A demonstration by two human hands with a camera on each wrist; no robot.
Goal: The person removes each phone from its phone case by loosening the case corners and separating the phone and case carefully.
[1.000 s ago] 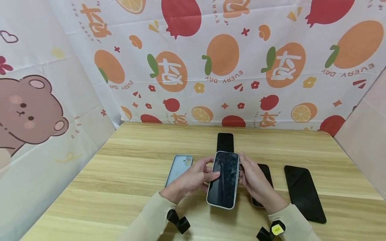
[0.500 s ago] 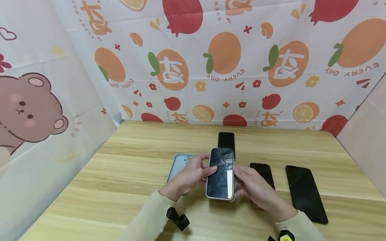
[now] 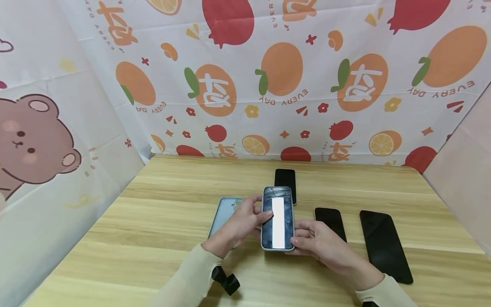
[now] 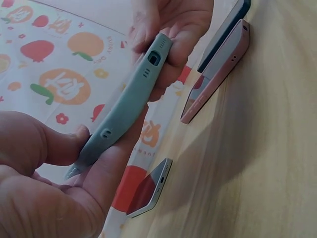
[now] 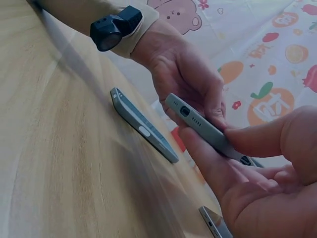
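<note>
Holds the cased smartphone [image 3: 283,221] face-up above the wooden table [image 3: 153,221], pinched in the left hand [image 3: 242,219] at one edge and the right hand [image 3: 322,244] near the opposite lower corner, likely for steadiness.

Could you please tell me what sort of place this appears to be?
Probably an indoor, makeshift filming or demonstration corner, though the wider room is hidden. A wood-grain table stands against a creased fruit-print sheet, with a bear-print sheet hanging along its left side.

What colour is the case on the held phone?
The case is muted blue-green; the left wrist view shows it best, along its edge.
</note>
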